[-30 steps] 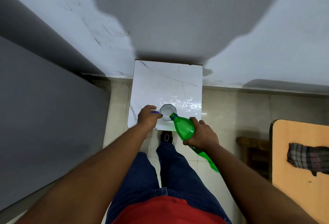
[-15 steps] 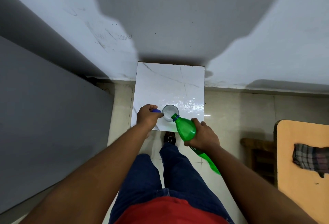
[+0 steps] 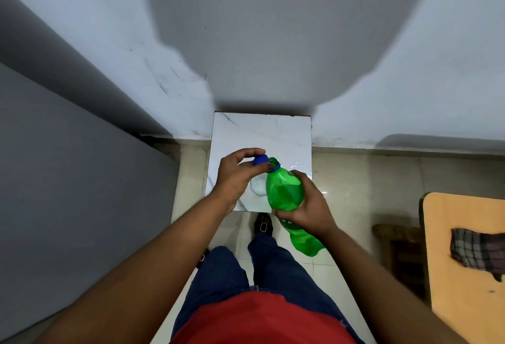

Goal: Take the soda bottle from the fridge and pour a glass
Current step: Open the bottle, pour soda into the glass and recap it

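Soda bottle [image 3: 284, 193] in right hand [image 3: 308, 207], near table [image 3: 262, 130] front edge

green bottle [image 3: 284, 193], blue cap [image 3: 260, 159], white marbled tabletop [image 3: 262, 133], plaid cloth [image 3: 476, 252]

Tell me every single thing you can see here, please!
green plastic soda bottle: one, green, tilted, held over the table's near edge
blue screw cap: one, blue, beside the bottle's open mouth
clear drinking glass: one, clear, on the table, mostly hidden
white marble table: one, white, against the wall
orange wooden tabletop: one, orange, far right
checked cloth: one, grey plaid, on the orange tabletop
dark sandal: one visible, black, on the floor
left hand: one, pinching the cap
right hand: one, gripping the bottle
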